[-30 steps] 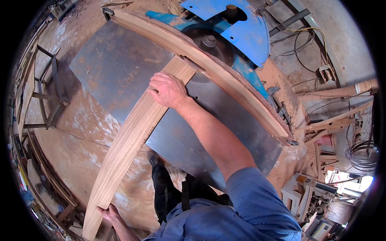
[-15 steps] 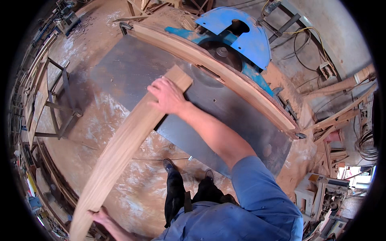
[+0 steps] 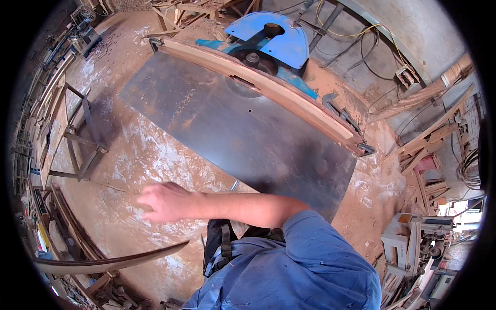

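My right hand (image 3: 166, 202) hangs over the floor, left of the machine table, at the end of my bare forearm. It holds nothing; its fingers look loosely bent and slightly apart, softened by motion. A long wooden board (image 3: 106, 264) is at the lower left, turned so that mainly a narrow edge shows. Its tip points right, below my right hand and apart from it. My left hand is out of sight, so its grip on the board cannot be seen. The dark metal machine table (image 3: 206, 121) lies ahead.
A wooden fence (image 3: 289, 103) is clamped across the table, with a blue guard (image 3: 289, 44) and a spindle (image 3: 252, 58) behind it. A metal-framed stand (image 3: 77, 134) with boards is at left. More machines (image 3: 413, 243) stand at lower right. A ribbed hose (image 3: 423, 93) runs along the wall.
My right hand has let go of the board and moved down and left, off the table. The board has swung away to the lower left and turned edge-on. My left hand has left the view.
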A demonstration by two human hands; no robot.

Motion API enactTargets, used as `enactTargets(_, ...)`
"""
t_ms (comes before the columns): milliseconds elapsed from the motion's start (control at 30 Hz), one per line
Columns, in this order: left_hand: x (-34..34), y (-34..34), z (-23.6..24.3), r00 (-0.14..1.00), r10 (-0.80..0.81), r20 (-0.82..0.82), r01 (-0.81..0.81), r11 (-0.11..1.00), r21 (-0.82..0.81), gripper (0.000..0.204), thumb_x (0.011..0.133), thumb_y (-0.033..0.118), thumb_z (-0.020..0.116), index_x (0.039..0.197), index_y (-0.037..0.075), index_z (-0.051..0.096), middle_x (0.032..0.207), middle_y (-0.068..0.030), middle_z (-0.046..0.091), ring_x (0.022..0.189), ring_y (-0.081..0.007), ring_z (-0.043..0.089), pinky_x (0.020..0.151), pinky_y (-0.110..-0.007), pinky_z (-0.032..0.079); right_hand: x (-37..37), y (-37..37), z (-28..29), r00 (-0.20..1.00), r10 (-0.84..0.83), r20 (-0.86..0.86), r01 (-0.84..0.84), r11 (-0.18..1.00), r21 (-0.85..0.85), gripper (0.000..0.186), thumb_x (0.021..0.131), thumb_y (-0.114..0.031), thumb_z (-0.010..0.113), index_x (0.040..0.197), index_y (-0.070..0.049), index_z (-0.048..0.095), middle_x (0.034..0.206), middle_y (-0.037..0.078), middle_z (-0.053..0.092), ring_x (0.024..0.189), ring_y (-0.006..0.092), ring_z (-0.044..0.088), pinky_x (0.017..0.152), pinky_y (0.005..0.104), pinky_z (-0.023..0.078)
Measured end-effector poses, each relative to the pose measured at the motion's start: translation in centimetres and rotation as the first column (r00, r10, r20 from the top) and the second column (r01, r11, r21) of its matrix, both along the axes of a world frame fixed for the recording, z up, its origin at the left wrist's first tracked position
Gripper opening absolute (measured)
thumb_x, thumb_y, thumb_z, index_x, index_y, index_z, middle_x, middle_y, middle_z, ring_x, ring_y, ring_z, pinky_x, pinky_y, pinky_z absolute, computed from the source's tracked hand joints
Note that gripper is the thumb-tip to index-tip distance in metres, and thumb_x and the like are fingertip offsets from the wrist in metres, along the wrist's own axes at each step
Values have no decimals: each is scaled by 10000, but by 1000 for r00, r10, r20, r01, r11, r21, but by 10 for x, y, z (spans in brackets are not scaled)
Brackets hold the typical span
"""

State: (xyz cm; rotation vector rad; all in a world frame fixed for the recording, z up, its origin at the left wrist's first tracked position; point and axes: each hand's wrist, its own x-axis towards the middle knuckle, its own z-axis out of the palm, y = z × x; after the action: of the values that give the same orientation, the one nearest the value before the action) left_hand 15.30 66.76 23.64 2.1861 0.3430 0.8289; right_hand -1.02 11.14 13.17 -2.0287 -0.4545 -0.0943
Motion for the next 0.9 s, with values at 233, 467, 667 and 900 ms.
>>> enactTargets(233,-42,-115,-48,855,-425,-297,371,902,-222,410,1023,415,461,953,35,598,822,-34,572,744,-184,522,674,-359,449,-28,-27,82,933,-262,248,119,872,474,749,862,-358,755,1362,101,439,1076,219,647,972,325,658,767,413,555)
enactTargets(467,-180,-242,-141,300,-688,-660,745,602,-289,548,935,512,594,679,28,583,486,-8,489,453,-107,506,418,-296,383,-101,-34,-24,835,-4,-551,488,470,736,372,1016,-273,556,1212,43,565,1037,85,654,807,117,626,672,281,538)
enactTargets(667,-215,-248,-214,133,-608,-782,777,554,-298,546,986,469,526,693,12,585,523,-60,499,521,-141,507,517,-352,429,-161,-80,-97,669,-309,-676,345,935,-86,433,972,-426,542,922,-24,697,734,170,681,663,298,672,662,429,538)
enactTargets(900,-210,-273,-236,112,-523,-845,854,485,-187,551,1004,453,453,757,-19,595,641,-227,565,598,-372,568,606,-436,475,-85,-194,-116,787,-531,314,617,683,-391,188,883,-200,624,872,-22,683,1161,185,661,1196,377,563,1049,451,434)
